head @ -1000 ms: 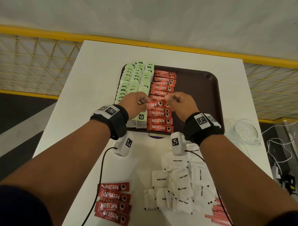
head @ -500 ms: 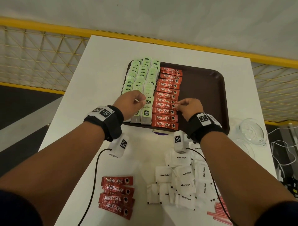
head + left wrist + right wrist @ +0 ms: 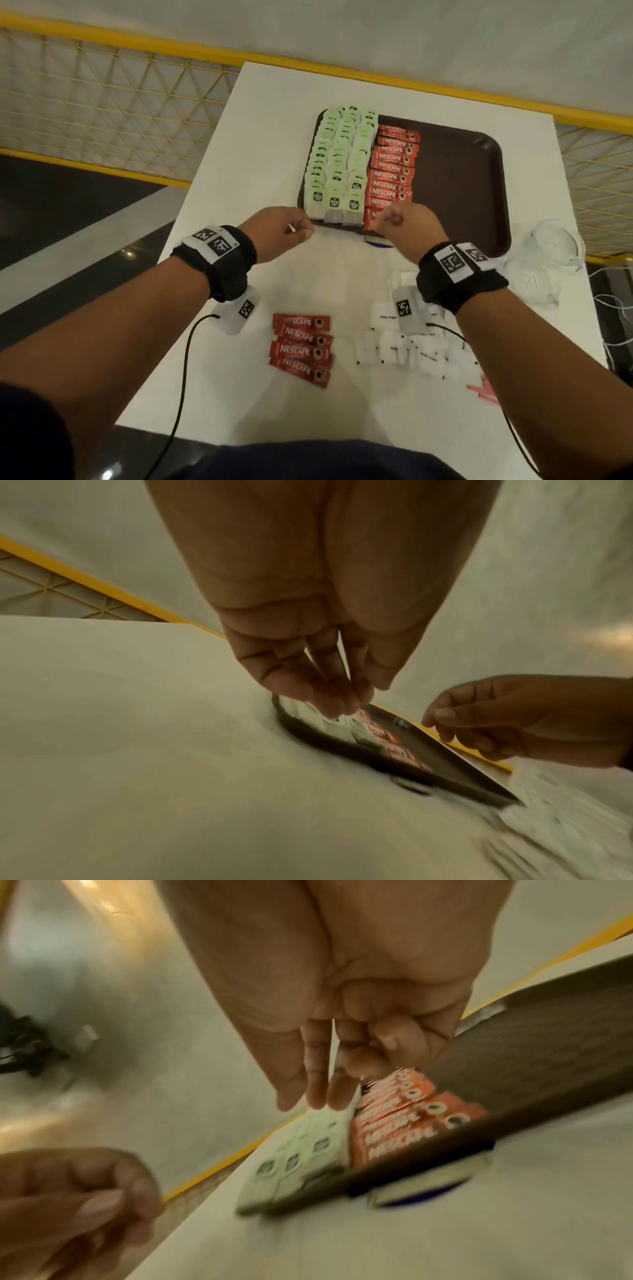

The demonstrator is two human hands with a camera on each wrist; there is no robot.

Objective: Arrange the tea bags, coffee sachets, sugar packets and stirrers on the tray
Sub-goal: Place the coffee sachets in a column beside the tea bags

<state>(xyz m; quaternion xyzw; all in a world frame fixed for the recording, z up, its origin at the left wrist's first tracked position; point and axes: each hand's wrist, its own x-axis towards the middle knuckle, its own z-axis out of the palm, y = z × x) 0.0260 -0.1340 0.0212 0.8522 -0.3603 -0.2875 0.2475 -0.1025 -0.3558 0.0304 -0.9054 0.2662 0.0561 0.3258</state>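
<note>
A dark brown tray (image 3: 462,178) holds three columns of green tea bags (image 3: 339,164) and one column of red coffee sachets (image 3: 394,168). My left hand (image 3: 291,229) hovers over the table just in front of the tray's near left corner, fingers hanging loosely and holding nothing (image 3: 342,704). My right hand (image 3: 404,222) is above the nearest sachet at the tray's front rim, loosely curled and empty (image 3: 318,1096). Several loose coffee sachets (image 3: 301,346), white sugar packets (image 3: 411,346) and pink stirrers (image 3: 483,390) lie on the white table near me.
The tray's right half is bare. A clear glass dish (image 3: 548,260) stands at the table's right edge, with white cables beyond. A small purple and white object (image 3: 378,243) pokes out under the tray's front rim. A yellow mesh railing borders the table.
Both hands have drawn back from the middle of the sachet column to the tray's near edge. The sachet they were holding now lies in the column.
</note>
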